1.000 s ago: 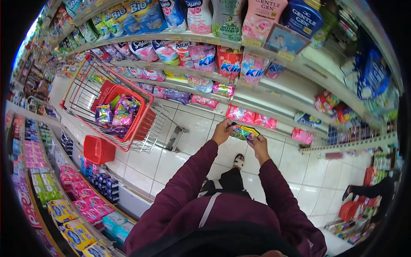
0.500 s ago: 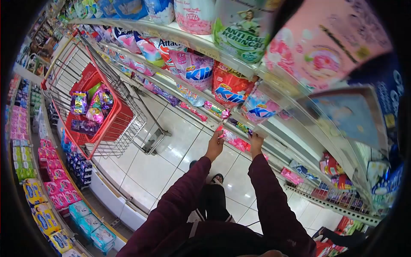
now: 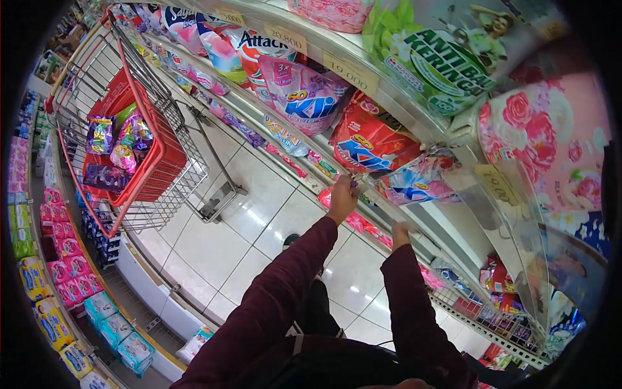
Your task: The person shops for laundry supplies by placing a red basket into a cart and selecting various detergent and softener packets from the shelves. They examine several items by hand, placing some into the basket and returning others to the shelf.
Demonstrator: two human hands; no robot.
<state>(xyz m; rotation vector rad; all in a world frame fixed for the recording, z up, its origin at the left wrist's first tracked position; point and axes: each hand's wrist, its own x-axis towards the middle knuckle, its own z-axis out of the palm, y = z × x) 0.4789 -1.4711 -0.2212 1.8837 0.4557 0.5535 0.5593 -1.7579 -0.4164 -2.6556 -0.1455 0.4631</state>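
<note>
My left hand [image 3: 343, 201] is closed in a pinch at the shelf edge, just below the red So Klin pouch [image 3: 372, 136]. A small dark purple bit shows at its fingertips; I cannot make out what it belongs to. My right hand [image 3: 402, 233] is further right, near the lower shelf edge, its fingers blurred and partly hidden. Between and above the hands is a blue and pink pouch [image 3: 418, 181]. A purple So Klin pouch [image 3: 301, 97] stands left of the red one. Pink packs [image 3: 368, 230] lie in the low row beneath my hands.
A metal shopping cart [image 3: 191, 170] with a red basket [image 3: 170, 165] holding several shiny packs [image 3: 107, 178] stands at left. Shelves of pink packs [image 3: 78, 266] and teal packs [image 3: 116, 329] line the left side. Large pouches [image 3: 434, 55] and price tags [image 3: 350, 72] are on the upper right shelf.
The camera view has shifted closer to the shelf. My left hand has moved to just under the red pouch. My right hand has dropped lower, away from the pouches.
</note>
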